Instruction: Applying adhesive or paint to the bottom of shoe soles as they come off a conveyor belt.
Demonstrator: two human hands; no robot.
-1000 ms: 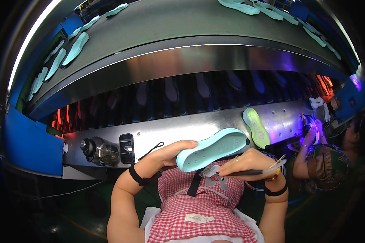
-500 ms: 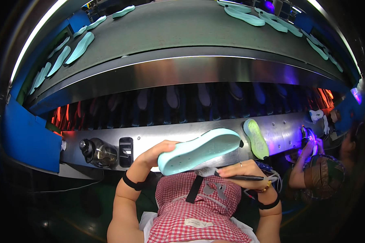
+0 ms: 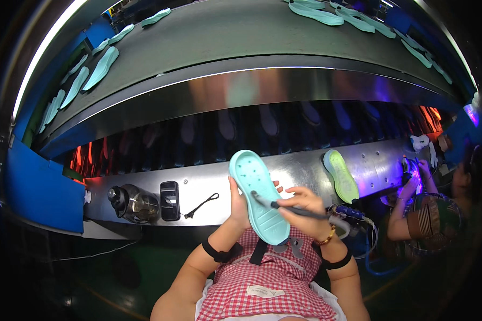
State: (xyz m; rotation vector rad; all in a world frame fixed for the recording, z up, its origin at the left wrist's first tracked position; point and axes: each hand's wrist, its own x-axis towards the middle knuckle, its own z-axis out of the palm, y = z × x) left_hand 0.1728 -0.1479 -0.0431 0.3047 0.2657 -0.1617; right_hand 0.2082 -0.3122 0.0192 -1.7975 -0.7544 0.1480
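Note:
A light turquoise shoe sole (image 3: 270, 224) is held tilted, long side nearly upright, above the front edge of the steel bench. My left hand (image 3: 240, 206) grips it from the left, with fingertips showing past its right edge. The inner face, with small holes near the far end and grooves near the close end, is turned up to me. In my right hand (image 3: 308, 214) is a black-handled brush (image 3: 261, 199), its bristles on the middle of the sole. A pale tube trails from the back of the handle.
On the bench (image 3: 297, 166) are a yellow-green sole (image 3: 341, 176), a dark-lidded clear bottle (image 3: 136, 203), a black phone-like object (image 3: 170, 201) and a black cord (image 3: 202, 205). Turquoise soles ride the conveyor belt (image 3: 209, 40) beyond. At right, a co-worker's hands (image 3: 411, 184) work under purple light.
The sole has swung from lying sideways to nearly upright and turned its inner face up. My right hand has brought the brush up onto it. The black cord has come into sight.

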